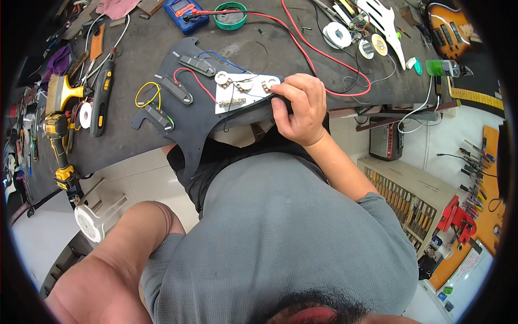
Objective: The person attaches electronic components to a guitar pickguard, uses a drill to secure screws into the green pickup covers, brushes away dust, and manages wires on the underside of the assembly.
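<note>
A black guitar pickguard [197, 116] lies underside up on the bench, its lower end jutting past the near edge. Three pickups [175, 89] are mounted on it, with blue, red, yellow and green wires. A white patch [224, 108] on its right part carries several potentiometers [244, 85] and a switch [233, 101]. My right hand [302, 105] grips the pickguard's right edge, fingers curled beside the rightmost potentiometer and thumb below. At the lower left my bare left arm [118, 245] is bent; my left hand does not show.
On the left lie a brush [62, 94], a black-and-yellow tool [101, 100] and a cordless driver [59, 146]. A blue multimeter [186, 15] with red leads and a green bowl [230, 17] stand behind. Wire spools [336, 35] and a white pickguard [384, 27] are at right.
</note>
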`<state>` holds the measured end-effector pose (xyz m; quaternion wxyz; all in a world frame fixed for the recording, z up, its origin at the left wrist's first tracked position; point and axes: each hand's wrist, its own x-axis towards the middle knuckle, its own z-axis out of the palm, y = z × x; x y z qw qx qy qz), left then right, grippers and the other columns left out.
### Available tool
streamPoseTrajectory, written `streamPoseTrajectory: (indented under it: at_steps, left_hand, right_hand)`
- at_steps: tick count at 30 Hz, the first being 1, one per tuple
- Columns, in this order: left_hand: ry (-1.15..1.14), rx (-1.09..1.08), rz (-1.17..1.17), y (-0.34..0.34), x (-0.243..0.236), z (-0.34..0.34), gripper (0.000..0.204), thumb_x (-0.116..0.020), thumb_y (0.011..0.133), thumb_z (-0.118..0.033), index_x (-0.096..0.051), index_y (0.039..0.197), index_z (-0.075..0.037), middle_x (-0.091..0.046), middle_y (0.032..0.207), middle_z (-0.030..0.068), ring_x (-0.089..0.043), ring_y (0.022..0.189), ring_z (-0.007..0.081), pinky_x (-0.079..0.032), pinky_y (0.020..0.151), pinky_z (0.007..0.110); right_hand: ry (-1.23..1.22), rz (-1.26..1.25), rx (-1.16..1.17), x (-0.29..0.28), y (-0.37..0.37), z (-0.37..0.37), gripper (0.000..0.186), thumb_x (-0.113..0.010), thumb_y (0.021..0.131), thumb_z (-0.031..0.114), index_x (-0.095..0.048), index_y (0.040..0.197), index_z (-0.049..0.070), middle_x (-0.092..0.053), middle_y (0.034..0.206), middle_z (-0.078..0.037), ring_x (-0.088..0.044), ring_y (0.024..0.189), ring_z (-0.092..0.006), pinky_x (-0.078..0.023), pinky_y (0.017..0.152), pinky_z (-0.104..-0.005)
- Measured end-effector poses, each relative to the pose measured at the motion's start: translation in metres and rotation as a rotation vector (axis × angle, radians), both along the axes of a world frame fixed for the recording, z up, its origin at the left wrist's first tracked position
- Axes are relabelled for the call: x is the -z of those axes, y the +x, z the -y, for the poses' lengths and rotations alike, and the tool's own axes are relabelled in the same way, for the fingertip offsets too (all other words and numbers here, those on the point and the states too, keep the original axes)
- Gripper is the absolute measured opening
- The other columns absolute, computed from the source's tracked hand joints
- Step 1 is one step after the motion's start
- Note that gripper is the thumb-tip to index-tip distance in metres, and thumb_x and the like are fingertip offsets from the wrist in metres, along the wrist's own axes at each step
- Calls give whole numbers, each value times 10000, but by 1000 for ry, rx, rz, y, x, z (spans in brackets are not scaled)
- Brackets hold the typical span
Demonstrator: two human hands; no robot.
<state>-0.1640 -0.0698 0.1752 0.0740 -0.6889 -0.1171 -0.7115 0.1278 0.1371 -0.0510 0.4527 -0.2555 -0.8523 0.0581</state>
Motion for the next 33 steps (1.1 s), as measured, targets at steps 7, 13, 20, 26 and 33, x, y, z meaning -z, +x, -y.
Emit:
streamPoseTrajectory:
  at_steps: [7, 13, 20, 26, 33]
  left_hand:
    - [47, -465, 173, -35, 62, -43, 659, -321, 1152, -601, -588, 1161, 1, -579, 849, 140, -565, 705, 269, -482, 603, 431]
    - [-617, -889, 5, -50, 191, -51, 418, -490, 1171, -339, -607, 1225, 58, -637, 958, 145, -573, 771, 200, -482, 678, 321]
    - [-825, -903, 124, -49, 230, -28, 314, -555, 1153, -252, -627, 1240, 42, -632, 999, 94, -528, 783, 129, -443, 682, 267]
    - [-846, -897, 144, -49, 233, -33, 307, -541, 1149, -220, -626, 1255, 55, -632, 992, 96, -524, 782, 127, -437, 674, 262]
    - [-868, -899, 163, -48, 234, -33, 311, -542, 1135, -206, -623, 1261, 66, -620, 947, 101, -530, 778, 135, -435, 658, 261]
  right_hand:
    - [-3, -9, -18, 1, 0, 0, 398, -800, 757, 113, -709, 1144, 145, -658, 1064, -50, -655, 982, -296, -485, 889, -421]
    - [-2, 11, -38, 2, 3, 0, 379, -816, 750, 151, -721, 1116, 160, -657, 1064, -30, -662, 983, -275, -490, 894, -422]
    - [36, 38, -34, 9, 1, 1, 405, -837, 741, 141, -728, 1124, 216, -647, 1050, 14, -670, 996, -228, -489, 898, -409]
    - [69, 87, -28, 12, 3, 0, 453, -849, 727, 106, -727, 1136, 254, -628, 1048, 38, -673, 1002, -202, -475, 904, -398]
    - [49, 92, -23, 7, -1, 2, 446, -855, 706, 125, -744, 1114, 268, -620, 1049, 50, -656, 1012, -189, -450, 922, -382]
